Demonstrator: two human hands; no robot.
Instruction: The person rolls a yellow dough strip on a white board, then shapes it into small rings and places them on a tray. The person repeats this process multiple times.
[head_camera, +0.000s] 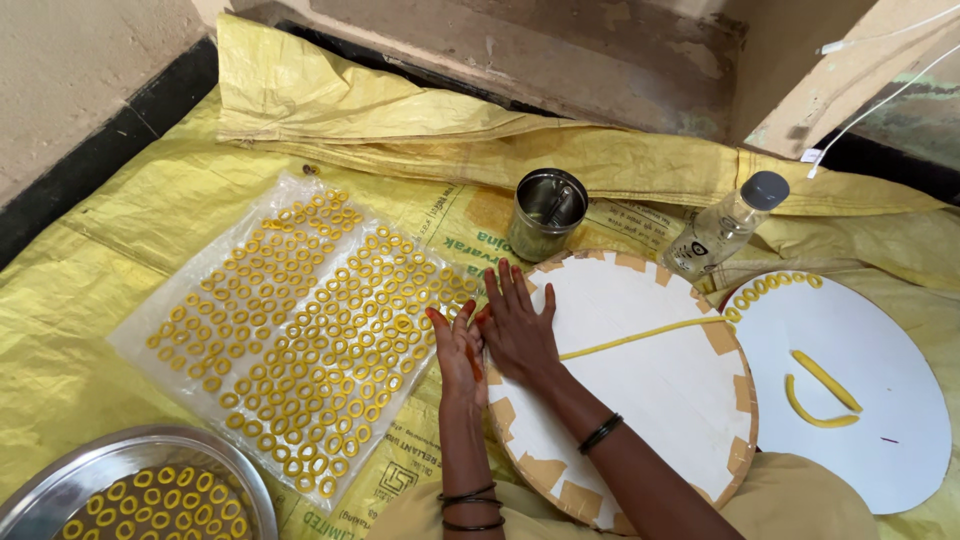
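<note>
Now our right hand (517, 330) lies flat, fingers spread, on round white board (650, 400) at yellow dough rope's (640, 338) end; left hand (458, 350) open, edge-on just beside, holding nothing.

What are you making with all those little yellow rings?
A person sits on a yellow sheet. Both hands, left hand and right hand, rest at the left edge of a round white board where a long yellow dough strand lies. Many small yellow rings sit in rows on clear plastic beside it, more in a steel plate.
</note>
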